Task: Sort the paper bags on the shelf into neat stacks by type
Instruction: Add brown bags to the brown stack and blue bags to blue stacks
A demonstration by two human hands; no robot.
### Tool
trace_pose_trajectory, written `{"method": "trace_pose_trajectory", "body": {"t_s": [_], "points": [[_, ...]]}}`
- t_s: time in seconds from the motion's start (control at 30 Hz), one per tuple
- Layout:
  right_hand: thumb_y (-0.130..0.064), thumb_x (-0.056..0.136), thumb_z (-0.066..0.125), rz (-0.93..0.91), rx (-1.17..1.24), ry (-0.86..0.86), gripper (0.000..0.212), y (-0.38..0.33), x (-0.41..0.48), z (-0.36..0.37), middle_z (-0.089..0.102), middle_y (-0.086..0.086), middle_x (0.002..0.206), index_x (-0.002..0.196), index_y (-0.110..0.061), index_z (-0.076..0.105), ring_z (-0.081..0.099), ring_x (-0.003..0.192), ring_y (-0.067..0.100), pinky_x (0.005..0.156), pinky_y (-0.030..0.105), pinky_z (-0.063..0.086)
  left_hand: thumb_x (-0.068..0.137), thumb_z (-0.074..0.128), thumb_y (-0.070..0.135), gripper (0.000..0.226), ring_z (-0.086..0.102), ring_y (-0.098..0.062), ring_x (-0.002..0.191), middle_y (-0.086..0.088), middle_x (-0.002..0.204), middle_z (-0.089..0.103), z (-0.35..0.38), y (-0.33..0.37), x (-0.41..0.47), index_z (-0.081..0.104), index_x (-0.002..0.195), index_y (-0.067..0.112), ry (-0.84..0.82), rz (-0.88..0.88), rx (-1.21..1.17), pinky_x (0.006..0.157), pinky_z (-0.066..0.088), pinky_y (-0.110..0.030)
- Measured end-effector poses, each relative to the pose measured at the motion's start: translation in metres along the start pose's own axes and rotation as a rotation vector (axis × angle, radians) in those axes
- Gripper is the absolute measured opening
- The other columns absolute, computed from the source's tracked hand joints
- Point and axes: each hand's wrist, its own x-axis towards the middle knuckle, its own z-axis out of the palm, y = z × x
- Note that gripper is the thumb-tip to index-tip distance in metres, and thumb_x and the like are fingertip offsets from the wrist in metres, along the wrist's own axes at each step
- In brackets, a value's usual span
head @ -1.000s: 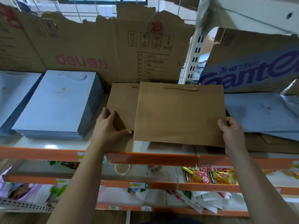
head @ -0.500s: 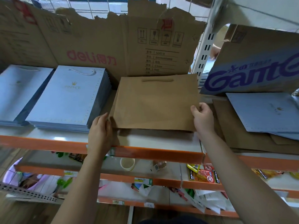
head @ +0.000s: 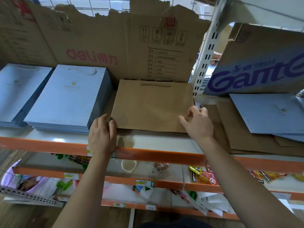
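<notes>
Brown kraft bag lies flat on the shelf, handle end against the deli cardboard sheet, just beside the blue gift-bag stack.

Step in hand, my read: squaring up the kraft pile.
- Left hand is at the bag's front-left corner, fingers bent against the edge. Pinching or only nudging, can't tell.
- Right hand is at the front-right corner, thumb lying on the paper, fingers loosely curled, gripping nothing.

Next is probably the mixed pile on the right, where a skewed blue bag sits on top of loose brown bags. The blue one has to come off first. The browns want a flat slide across or they'll crease.

Unclear:
- How many bags lie under the top kraft one.
- The right pile runs out of view.
- Its lower layers are hidden.
</notes>
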Motion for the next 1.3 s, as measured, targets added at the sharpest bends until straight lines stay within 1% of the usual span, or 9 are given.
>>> {"method": "trace_pose_trajectory", "body": {"t_s": [0.13, 0.23, 0.3, 0.47, 0.67, 0.87, 1.0, 1.13, 1.3], "points": [[-0.046, 0.084, 0.066, -0.120, -0.021, -0.013, 0.037, 0.009, -0.009, -0.004, 0.047, 0.008, 0.121, 0.109, -0.020, 0.057, 0.056, 0.098, 0.024, 0.070, 0.027, 0.048, 0.097, 0.038, 0.033, 0.040, 0.052, -0.030, 0.107, -0.013, 0.119, 0.058, 0.002, -0.001, 0.000, 0.054, 0.124, 0.009, 0.006, 0.003, 0.014, 0.084, 0.044, -0.040], [-0.050, 0.080, 0.069, -0.192, 0.018, -0.055, 0.043, 0.013, -0.022, -0.005, 0.044, 0.009, 0.140, 0.112, -0.024, 0.058, 0.047, 0.123, 0.027, 0.090, 0.036, 0.050, 0.098, 0.041, 0.029, 0.034, 0.053, -0.030, 0.105, -0.013, 0.118, 0.058, 0.003, -0.002, -0.001, 0.055, 0.123, 0.009, 0.015, 0.003, 0.025, 0.082, 0.044, -0.041], [-0.060, 0.076, 0.068, -0.163, 0.004, -0.117, 0.048, 0.012, -0.027, -0.004, 0.037, 0.009, 0.150, 0.111, -0.029, 0.055, 0.045, 0.129, 0.027, 0.094, 0.039, 0.050, 0.099, 0.042, 0.028, 0.031, 0.053, -0.030, 0.105, -0.013, 0.118, 0.059, 0.004, -0.002, -0.002, 0.055, 0.121, 0.010, 0.012, 0.003, 0.040, 0.081, 0.045, -0.041], [-0.073, 0.071, 0.062, -0.120, -0.069, -0.123, 0.057, 0.003, -0.032, -0.001, 0.038, 0.012, 0.150, 0.110, -0.031, 0.051, 0.059, 0.111, 0.025, 0.083, 0.032, 0.051, 0.099, 0.040, 0.029, 0.033, 0.054, -0.029, 0.103, -0.012, 0.118, 0.059, 0.004, -0.002, -0.002, 0.056, 0.121, 0.011, 0.017, -0.001, 0.047, 0.078, 0.045, -0.039], [-0.068, 0.077, 0.062, -0.065, -0.093, -0.104, 0.056, -0.006, -0.034, 0.005, 0.037, 0.017, 0.151, 0.110, -0.024, 0.052, 0.051, 0.127, 0.031, 0.089, 0.037, 0.052, 0.097, 0.039, 0.030, 0.033, 0.054, -0.027, 0.099, -0.011, 0.111, 0.061, 0.003, -0.001, -0.002, 0.058, 0.115, 0.011, 0.021, 0.003, 0.053, 0.074, 0.041, -0.034], [-0.073, 0.069, 0.064, -0.038, -0.064, -0.160, 0.063, -0.003, -0.031, 0.009, 0.032, 0.019, 0.152, 0.109, -0.029, 0.041, 0.039, 0.137, 0.033, 0.094, 0.039, 0.047, 0.097, 0.043, 0.026, 0.024, 0.053, -0.026, 0.096, -0.009, 0.107, 0.060, 0.003, 0.000, -0.002, 0.058, 0.110, 0.013, 0.036, 0.011, 0.053, 0.072, 0.038, -0.032], [-0.060, 0.068, 0.075, -0.044, 0.002, -0.112, 0.060, 0.003, -0.029, 0.008, 0.051, 0.011, 0.133, 0.109, -0.027, 0.048, 0.057, 0.113, 0.027, 0.081, 0.035, 0.050, 0.096, 0.041, 0.029, 0.027, 0.054, -0.026, 0.096, -0.008, 0.108, 0.061, 0.004, -0.001, 0.000, 0.058, 0.111, 0.015, 0.040, 0.008, 0.047, 0.073, 0.043, -0.035], [-0.059, 0.064, 0.079, -0.030, -0.003, -0.082, 0.062, 0.001, -0.021, 0.003, 0.057, 0.001, 0.109, 0.107, -0.022, 0.054, 0.056, 0.090, 0.017, 0.070, 0.030, 0.050, 0.098, 0.042, 0.029, 0.027, 0.055, -0.027, 0.099, -0.009, 0.112, 0.061, 0.004, 0.000, -0.001, 0.058, 0.114, 0.014, 0.034, 0.007, 0.061, 0.075, 0.043, -0.036], [-0.054, 0.064, 0.082, 0.001, 0.048, -0.144, 0.073, 0.003, -0.023, 0.001, 0.049, 0.002, 0.126, 0.120, -0.025, 0.045, 0.054, 0.099, 0.019, 0.072, 0.028, 0.044, 0.094, 0.036, 0.050, 0.056, 0.054, -0.032, 0.113, -0.012, 0.128, 0.057, -0.002, 0.004, 0.001, 0.050, 0.132, 0.011, -0.118, 0.009, 0.099, 0.084, 0.045, -0.041]]}}
